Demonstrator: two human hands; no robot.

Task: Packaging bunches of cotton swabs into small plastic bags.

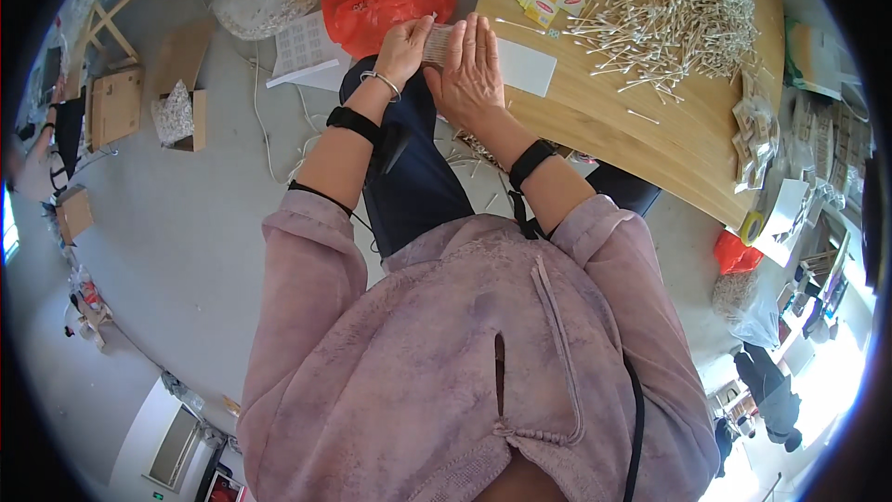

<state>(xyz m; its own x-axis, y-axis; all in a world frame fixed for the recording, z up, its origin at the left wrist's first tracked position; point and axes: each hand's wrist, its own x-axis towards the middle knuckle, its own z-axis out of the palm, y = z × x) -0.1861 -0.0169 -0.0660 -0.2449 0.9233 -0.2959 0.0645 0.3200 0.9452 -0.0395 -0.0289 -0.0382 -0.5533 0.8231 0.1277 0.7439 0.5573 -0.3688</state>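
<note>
A small flat pack of white cotton swabs [439, 44] lies between my hands at the table's left edge. My left hand [402, 51] is closed, pinching the pack's left end between thumb and fingers. Stretched out flat, my right hand [469, 70] rests on the pack's right side, fingers together and pointing away from me. Part of the pack is hidden under it. A white rectangular board [527, 66] sticks out to the right from beneath the right hand, lying on the wooden table [632, 144]. Beyond it are several small yellow-and-white printed cards [541, 6].
A large heap of loose cotton swabs [683, 9] covers the table's far right. Packed bags [754, 135] and a yellow tape roll [752, 227] sit at its right edge. To the left are a red plastic bag [386, 5], printed sheets [307, 48] and an open cardboard box [181, 84].
</note>
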